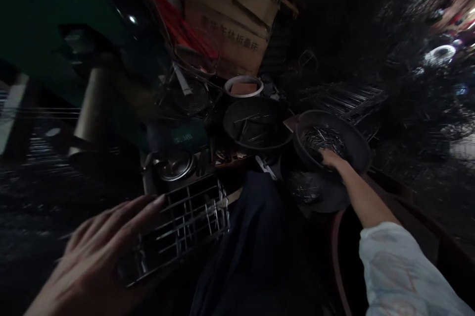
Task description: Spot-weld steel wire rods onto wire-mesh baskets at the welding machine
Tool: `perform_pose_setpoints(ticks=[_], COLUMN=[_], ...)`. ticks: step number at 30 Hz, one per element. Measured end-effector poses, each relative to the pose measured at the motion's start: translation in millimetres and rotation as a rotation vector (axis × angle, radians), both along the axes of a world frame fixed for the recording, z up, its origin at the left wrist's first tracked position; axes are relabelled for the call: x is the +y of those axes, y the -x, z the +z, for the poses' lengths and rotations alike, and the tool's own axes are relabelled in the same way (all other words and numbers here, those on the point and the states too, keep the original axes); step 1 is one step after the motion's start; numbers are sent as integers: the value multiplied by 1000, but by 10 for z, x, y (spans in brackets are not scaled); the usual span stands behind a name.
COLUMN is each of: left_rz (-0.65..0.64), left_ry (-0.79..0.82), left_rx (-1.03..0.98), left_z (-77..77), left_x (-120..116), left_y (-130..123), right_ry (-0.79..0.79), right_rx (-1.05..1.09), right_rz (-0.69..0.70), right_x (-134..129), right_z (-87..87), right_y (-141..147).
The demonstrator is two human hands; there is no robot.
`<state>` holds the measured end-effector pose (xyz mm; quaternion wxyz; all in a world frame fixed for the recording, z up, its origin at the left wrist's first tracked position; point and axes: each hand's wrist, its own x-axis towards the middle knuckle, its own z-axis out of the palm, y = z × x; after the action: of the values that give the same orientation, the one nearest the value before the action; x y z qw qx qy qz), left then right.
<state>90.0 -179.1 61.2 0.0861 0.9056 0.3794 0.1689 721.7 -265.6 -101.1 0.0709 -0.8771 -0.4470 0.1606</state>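
My left hand (107, 246) is at the lower left, over the near end of a wire rack (185, 222) of thin metal bars. Its fingers stretch toward the rack; whether the hidden thumb grips a bar is unclear. On the right, my right hand (332, 157) reaches into a dark round pan (358, 150) that holds a heap of thin metal pieces (321, 138). Those fingertips are dark and hidden among the pieces. Beneath that pan sits another dark pan (334, 197) with a shiny bundle in it.
A wide dark pan (256, 142) with a few rods lies at the centre, below a white-rimmed bowl (243, 79). Behind stand a cardboard box (226, 38) and red material (185, 31). A metal bowl (176, 167) is left of centre. Wire racks (345, 100) lie at the right.
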Motion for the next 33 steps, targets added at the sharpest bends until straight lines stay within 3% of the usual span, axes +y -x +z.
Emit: perform_pose_setpoints(ticks=[4,8,17,25,33], left_rz=[49,78,98,97,100], left_ry=[136,242,217,193,163], left_rx=[-33,-58,-69,-70,-67], left_z=[-446,-636,-755,-757,-842], left_x=[8,12,87,42,28], left_y=[-24,-30,-26,29,96], right_ry=[12,-63,-311,-416,-397], right_rx=[27,59,260,536,559], right_rz=[-19,-168,-429,-380,-349], right_x=[-83,-197,-271,-184,-116], right_z=[-198,-148,31,106,28], right_y=[-104,-241,-179,80,253])
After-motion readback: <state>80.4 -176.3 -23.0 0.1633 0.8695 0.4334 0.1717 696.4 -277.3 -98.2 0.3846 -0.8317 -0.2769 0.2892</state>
